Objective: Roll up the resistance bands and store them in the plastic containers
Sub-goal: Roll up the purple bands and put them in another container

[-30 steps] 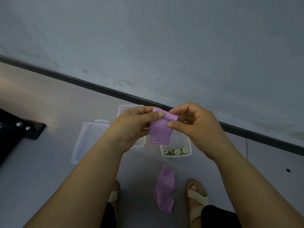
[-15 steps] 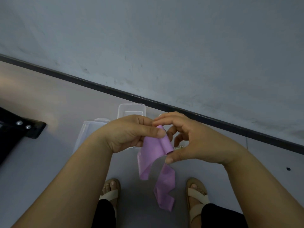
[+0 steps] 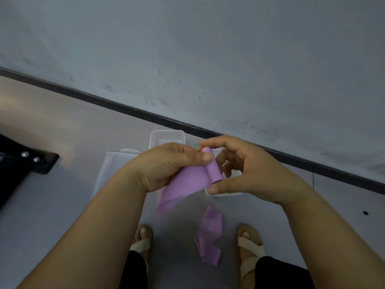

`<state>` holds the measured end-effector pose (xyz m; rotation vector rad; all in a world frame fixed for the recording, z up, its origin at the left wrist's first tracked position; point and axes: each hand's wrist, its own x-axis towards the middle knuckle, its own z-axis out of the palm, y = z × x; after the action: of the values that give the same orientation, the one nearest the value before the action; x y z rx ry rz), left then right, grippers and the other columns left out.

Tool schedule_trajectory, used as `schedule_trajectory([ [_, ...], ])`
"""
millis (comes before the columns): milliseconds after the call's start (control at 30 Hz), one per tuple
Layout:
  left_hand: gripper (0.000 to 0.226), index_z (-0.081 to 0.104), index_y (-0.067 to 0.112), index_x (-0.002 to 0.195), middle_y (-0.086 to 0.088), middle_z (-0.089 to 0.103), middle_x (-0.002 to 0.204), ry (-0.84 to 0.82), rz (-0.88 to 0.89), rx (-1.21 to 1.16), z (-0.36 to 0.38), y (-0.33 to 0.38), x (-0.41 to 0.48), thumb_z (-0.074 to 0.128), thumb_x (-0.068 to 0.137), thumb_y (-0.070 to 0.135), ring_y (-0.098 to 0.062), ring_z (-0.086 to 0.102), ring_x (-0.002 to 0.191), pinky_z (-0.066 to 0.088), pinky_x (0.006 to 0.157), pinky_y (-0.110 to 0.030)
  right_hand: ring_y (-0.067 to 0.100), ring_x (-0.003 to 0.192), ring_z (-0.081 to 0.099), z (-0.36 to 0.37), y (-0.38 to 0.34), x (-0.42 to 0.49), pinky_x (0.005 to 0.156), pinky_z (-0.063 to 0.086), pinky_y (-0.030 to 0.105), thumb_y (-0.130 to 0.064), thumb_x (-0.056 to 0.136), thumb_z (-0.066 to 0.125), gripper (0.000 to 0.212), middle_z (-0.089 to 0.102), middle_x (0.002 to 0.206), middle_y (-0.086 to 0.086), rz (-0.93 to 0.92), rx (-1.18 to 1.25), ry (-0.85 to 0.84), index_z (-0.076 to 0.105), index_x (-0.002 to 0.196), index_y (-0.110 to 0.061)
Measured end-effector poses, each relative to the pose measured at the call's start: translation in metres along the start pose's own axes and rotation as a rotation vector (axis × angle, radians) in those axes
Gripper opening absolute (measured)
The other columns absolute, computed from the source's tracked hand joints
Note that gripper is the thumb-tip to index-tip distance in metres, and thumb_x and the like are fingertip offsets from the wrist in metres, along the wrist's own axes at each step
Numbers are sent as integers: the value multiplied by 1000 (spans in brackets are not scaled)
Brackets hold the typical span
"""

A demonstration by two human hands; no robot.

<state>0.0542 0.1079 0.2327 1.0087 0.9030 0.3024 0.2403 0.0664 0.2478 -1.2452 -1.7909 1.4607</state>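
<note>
Both hands hold a purple resistance band (image 3: 187, 182) in the air above the floor. My left hand (image 3: 166, 163) pinches its flat part with thumb on top. My right hand (image 3: 239, 170) grips the rolled end between forefinger and thumb. The loose tail hangs down to the left, blurred. A second purple band (image 3: 209, 236) lies crumpled on the floor between my feet. Clear plastic containers sit below my hands: one at the back (image 3: 167, 136), one on the left (image 3: 108, 170), one under my right hand (image 3: 225, 193), its contents hidden.
A grey wall with a black skirting strip (image 3: 104, 101) runs diagonally behind the containers. A black object with two metal bolts (image 3: 25, 163) juts in at the left edge. My sandalled feet (image 3: 250, 247) stand on the grey floor near the bottom.
The band's top end has been turned into a small roll at my right fingertips, and its tail has swung out to the left. My hands dropped slightly over the right container.
</note>
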Motion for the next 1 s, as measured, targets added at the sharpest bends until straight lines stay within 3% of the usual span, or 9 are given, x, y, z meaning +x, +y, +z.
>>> schedule_trajectory([
  [67, 19, 75, 14, 65, -5, 71, 73, 15, -11, -3, -2, -1, 1, 69, 66, 32, -15, 65, 67, 53, 61, -23, 7, 75, 56, 1, -1, 0, 67, 52, 23, -18, 63, 83, 60, 59, 86, -22, 1, -19, 6, 54, 108, -45],
  [200, 50, 76, 12, 71, -6, 71, 77, -24, -10, -13, -3, -3, 3, 89, 41, 49, -15, 67, 71, 55, 65, -24, 7, 69, 55, -1, -3, -1, 65, 52, 29, -19, 62, 83, 56, 59, 81, -24, -6, -56, 33, 55, 104, -43],
  [267, 38, 76, 12, 69, -5, 71, 74, -17, -12, -5, -2, -4, 3, 88, 47, 42, -15, 66, 68, 54, 61, -23, 6, 69, 55, -1, -4, -2, 64, 51, 29, -16, 62, 83, 56, 58, 82, -28, -11, -70, 36, 55, 103, -42],
  [367, 15, 75, 13, 63, -5, 70, 68, 21, -20, -39, 1, -2, 3, 70, 64, 27, -14, 66, 62, 52, 57, -23, 4, 73, 55, -2, -2, -1, 63, 50, 25, -15, 62, 84, 57, 58, 87, -28, -16, -86, 42, 55, 104, -42],
  [567, 14, 75, 15, 63, -4, 69, 70, 80, -45, 15, -1, -3, 4, 74, 63, 28, -15, 64, 63, 50, 61, -27, 7, 89, 55, -1, 2, 1, 67, 52, 24, -21, 63, 83, 60, 53, 112, -18, -14, -97, 19, 52, 111, -41],
  [667, 17, 75, 14, 66, -6, 70, 74, 87, -43, 32, -1, -3, 4, 80, 62, 30, -18, 64, 68, 50, 67, -31, 6, 87, 56, -1, 2, 2, 67, 51, 20, -23, 62, 83, 59, 53, 111, -17, -2, -102, 23, 51, 109, -42],
  [800, 27, 75, 16, 65, -4, 71, 73, 106, -45, 65, 1, -1, 3, 74, 48, 37, -16, 64, 68, 50, 67, -30, 3, 85, 55, 1, 5, 3, 65, 48, 14, -25, 63, 83, 55, 53, 106, -20, -6, -171, 59, 52, 104, -43],
  [1000, 35, 77, 19, 72, -2, 72, 80, 162, -37, 168, 2, -3, 4, 74, 48, 44, -19, 64, 79, 54, 78, -34, -1, 92, 53, 1, 7, 4, 68, 48, 13, -26, 64, 83, 56, 51, 110, -21, -7, -242, 60, 51, 106, -43],
])
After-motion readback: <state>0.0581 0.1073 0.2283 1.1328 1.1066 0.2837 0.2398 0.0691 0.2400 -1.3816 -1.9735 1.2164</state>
